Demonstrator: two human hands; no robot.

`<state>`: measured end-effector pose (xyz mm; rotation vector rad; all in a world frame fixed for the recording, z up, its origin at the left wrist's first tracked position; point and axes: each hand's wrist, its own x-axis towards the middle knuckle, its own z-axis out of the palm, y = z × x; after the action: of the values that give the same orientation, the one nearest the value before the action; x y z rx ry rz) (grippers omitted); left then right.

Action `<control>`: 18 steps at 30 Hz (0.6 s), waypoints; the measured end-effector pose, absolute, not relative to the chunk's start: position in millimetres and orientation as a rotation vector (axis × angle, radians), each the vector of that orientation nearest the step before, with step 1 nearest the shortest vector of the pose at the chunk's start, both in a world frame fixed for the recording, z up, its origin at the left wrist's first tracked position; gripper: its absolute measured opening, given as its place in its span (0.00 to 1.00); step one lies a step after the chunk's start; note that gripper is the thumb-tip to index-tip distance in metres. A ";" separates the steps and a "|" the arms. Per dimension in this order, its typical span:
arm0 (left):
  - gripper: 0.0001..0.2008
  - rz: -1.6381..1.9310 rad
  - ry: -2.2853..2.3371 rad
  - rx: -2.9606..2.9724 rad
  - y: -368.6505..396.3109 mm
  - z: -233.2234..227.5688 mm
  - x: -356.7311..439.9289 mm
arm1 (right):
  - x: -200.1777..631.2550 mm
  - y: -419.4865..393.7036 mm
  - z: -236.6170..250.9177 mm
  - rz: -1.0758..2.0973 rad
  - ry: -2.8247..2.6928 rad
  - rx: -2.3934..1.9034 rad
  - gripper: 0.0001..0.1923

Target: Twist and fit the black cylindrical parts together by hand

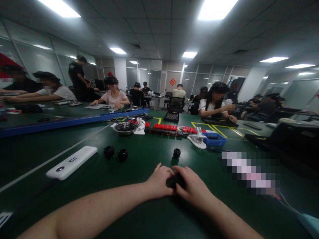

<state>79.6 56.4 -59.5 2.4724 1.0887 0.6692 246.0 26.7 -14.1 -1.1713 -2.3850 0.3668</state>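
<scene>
On the green counter [149, 212], left hand [159, 182] and right hand [193, 187] together clasp a small black part [175, 181] between them.

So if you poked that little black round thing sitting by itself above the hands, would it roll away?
Probably. The little black round thing looks rounded and small, so a poke would likely send it rolling on the flat green table. It seems light for its size. It looks hard rather than squishy, though it is too small to be sure.
</scene>
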 end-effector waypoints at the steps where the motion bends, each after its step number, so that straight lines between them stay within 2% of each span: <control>1: 0.17 0.674 1.090 2.467 56.0 -58.6 79.7 | 246.7 26.9 -15.1 0.375 -2.379 -1.164 0.24; 10: 0.16 0.606 1.037 2.492 55.9 -55.7 78.3 | 250.7 24.9 -1.8 0.459 -2.450 -1.078 0.23; 18: 0.18 0.610 1.038 2.475 57.0 -57.7 78.2 | 252.7 26.0 -1.7 0.506 -2.441 -1.202 0.32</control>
<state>78.2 57.0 -57.7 2.4752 1.0376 0.6099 252.7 26.0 -1.7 -1.2025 -2.4408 0.5063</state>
